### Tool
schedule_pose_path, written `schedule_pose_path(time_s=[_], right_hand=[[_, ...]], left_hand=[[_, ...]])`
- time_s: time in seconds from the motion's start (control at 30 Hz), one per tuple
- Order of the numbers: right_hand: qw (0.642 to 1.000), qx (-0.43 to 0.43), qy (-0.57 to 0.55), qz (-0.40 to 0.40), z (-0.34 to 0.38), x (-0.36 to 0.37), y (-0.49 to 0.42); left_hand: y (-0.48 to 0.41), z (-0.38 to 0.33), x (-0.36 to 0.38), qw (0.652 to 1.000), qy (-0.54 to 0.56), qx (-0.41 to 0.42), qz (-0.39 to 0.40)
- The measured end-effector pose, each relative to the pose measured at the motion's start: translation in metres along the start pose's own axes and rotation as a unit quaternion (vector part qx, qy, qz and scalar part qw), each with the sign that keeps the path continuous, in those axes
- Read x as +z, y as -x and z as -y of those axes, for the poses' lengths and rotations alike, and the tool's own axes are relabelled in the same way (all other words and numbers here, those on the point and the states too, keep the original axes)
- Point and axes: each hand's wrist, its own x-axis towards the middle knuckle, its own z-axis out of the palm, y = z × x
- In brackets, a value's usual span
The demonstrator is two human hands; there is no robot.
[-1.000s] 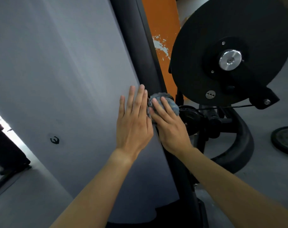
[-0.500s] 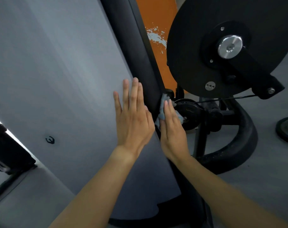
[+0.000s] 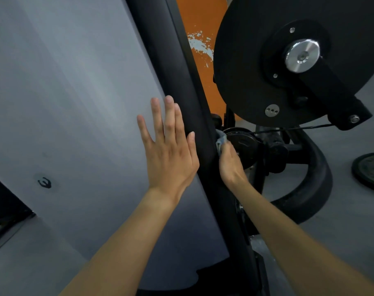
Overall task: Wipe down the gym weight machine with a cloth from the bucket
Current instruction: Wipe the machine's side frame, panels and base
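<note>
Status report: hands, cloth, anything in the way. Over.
Left hand flat on grey panel, open. Right hand presses cloth against side of black post, grip hidden. Pulley and cable crowd the cloth.

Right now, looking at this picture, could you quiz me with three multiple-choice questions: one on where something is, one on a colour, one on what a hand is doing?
1. Where is the cloth? A) on the floor B) between the black upright and the small pulley C) over the disc
2. What colour is the panel behind the upright? A) green B) white C) orange
3. How is the left hand? A) flat, fingers straight B) a fist C) gripping the cloth
Answers: B, it pokes out above the right hand; C, orange with scuffed paint; A, it lies on the grey surface.
</note>
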Motion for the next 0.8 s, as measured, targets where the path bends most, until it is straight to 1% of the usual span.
schedule_pose_path(time_s=[0.1,0.17,0.2,0.3,0.37,0.47,0.6,0.7,0.77,0.8], right_hand=[[1.000,0.003,-0.001,-0.013,-0.016,0.001,0.017],[1.000,0.009,-0.008,-0.011,0.000,0.002,0.017],[1.000,-0.011,-0.008,-0.012,0.014,0.004,0.015],[0.994,-0.107,-0.023,-0.012,0.055,0.012,0.006],[0.989,-0.147,-0.022,-0.013,0.060,0.015,0.004],[0.982,-0.188,0.018,-0.014,0.033,0.014,0.014],[0.978,-0.194,0.071,-0.033,-0.019,0.018,0.045],[0.970,-0.197,0.135,-0.043,-0.039,0.024,0.062],[0.951,-0.244,0.184,-0.049,-0.032,0.024,0.059],[0.933,-0.282,0.216,-0.054,-0.026,0.023,0.054]], left_hand=[[0.000,0.000,-0.002,1.000,-0.004,-0.004,0.003],[-0.001,0.000,-0.003,1.000,-0.003,-0.002,0.005],[-0.001,0.000,-0.003,1.000,-0.001,0.000,0.007],[0.000,0.000,-0.003,1.000,-0.001,0.001,0.014],[0.000,0.001,-0.005,1.000,0.007,0.001,0.014],[0.000,0.001,-0.007,1.000,0.018,0.004,0.011],[0.004,0.000,-0.010,0.999,0.031,0.001,0.016],[0.011,0.003,-0.012,0.999,0.042,0.012,0.026],[0.022,0.003,-0.012,0.998,0.052,0.030,0.035],[0.030,0.002,-0.011,0.997,0.061,0.037,0.040]])
